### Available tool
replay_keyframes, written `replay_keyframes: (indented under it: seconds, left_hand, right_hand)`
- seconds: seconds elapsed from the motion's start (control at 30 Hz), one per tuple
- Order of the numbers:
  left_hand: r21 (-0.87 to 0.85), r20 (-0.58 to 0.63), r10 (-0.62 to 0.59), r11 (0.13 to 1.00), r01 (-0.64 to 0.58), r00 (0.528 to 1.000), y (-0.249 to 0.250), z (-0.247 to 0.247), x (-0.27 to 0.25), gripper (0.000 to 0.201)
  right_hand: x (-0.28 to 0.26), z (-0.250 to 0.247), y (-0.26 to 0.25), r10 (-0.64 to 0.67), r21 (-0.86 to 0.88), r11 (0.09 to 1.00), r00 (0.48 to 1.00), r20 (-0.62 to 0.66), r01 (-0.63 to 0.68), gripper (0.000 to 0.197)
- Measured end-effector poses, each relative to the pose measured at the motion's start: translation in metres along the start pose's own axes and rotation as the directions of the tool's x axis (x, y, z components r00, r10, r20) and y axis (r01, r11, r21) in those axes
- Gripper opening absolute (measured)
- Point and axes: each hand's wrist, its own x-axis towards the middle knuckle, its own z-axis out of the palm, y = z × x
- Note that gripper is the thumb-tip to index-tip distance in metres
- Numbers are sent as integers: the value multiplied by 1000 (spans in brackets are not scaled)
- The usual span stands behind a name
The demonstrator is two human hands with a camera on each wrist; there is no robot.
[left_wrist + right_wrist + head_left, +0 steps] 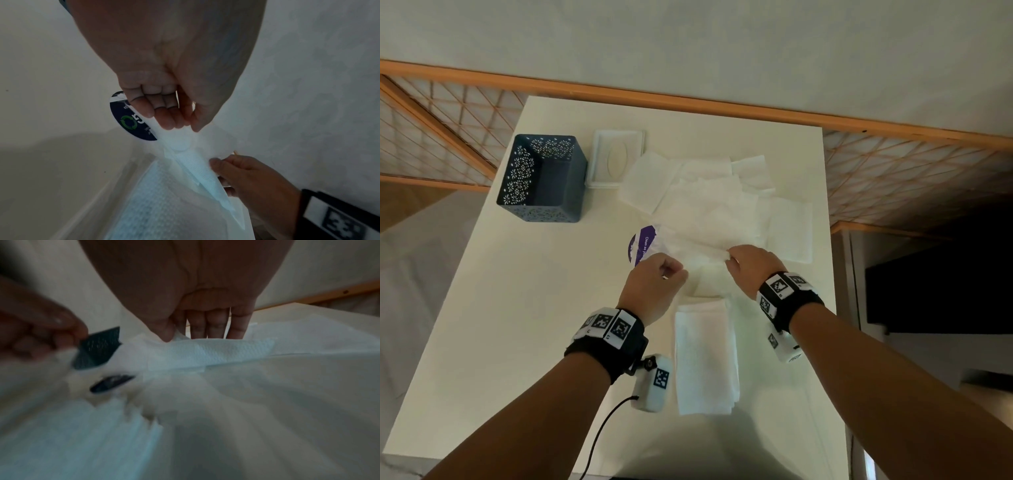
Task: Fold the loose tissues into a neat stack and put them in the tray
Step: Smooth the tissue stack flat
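Both the left hand (658, 274) and right hand (749, 265) pinch one tissue (705, 236); corners should be matched squarely before creasing, judged necessary for the folded stack (705, 356).

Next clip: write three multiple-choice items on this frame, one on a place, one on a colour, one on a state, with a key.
1. Where does the folded stack lie?
A. Inside the basket
B. On the table, between the forearms
C. On the white lid

2. What colour is the perforated basket?
A. Dark blue
B. Orange
C. White

3. What are the hands doing?
A. Both lie flat on the table
B. Only the right holds a tissue
C. Both pinch one tissue

Key: 1 B, the stack sits on the table near the person. 2 A, its walls are dark blue. 3 C, the left hand and right hand pinch the same tissue.
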Motion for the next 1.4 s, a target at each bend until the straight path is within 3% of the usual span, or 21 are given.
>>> replay_keyframes:
  seconds: [0.1,0.2,0.3,0.4,0.5,0.67,0.77,0.87,0.93,1.03,1.17,1.3,1.4]
  left_hand:
    - [13,55,-10,1000,10,998,1,1,5,6]
    - [14,63,-7,1000,6,998,6,1,4,6]
    - [-39,54,-9,999,11,999,12,0,1,7]
    - [-119,-3,31,992,-31,1000,22,-2,-1,14]
    - [-250,-48,40,967,-51,998,41,-9,-6,29]
    - [-470,-79,21,881,-56,997,67,-21,-6,32]
    - [-546,-59,20,836,-49,998,75,-31,-8,37]
    - [-550,-23,103,829,-99,994,76,-39,-12,38]
    - [-554,-22,183,816,-164,983,76,-45,-14,36]
    - [-497,-52,246,834,-239,968,73,-52,-16,30]
    - [-331,-113,253,902,-277,961,74,-60,-24,22]
    - [-197,-137,302,925,-325,943,77,-65,-31,15]
    - [-120,-108,336,930,-348,936,80,-67,-34,14]
  right_hand:
    - [-11,-10,-3,58,254,966,997,-59,-41,38]
    - [-22,-25,-9,139,487,871,984,-114,-67,42]
    - [-34,-39,-13,220,724,687,967,-131,-58,41]
    - [-49,-47,-18,271,904,426,958,-93,-32,30]
    - [-63,-57,-22,245,974,227,969,-28,-29,24]
    - [-78,-69,-28,196,995,96,980,-15,-4,32]
    - [-84,-75,-30,187,998,65,982,-37,25,37]
    - [-85,-78,-28,215,997,71,975,-53,39,19]
    - [-85,-79,-26,248,992,120,966,-69,40,17]
    - [-84,-83,-24,309,980,193,946,-101,42,36]
    - [-88,-87,-24,291,915,395,933,-214,86,51]
    - [-91,-86,-27,271,885,444,920,-283,141,55]
    - [-93,-88,-25,221,846,492,910,-350,206,47]
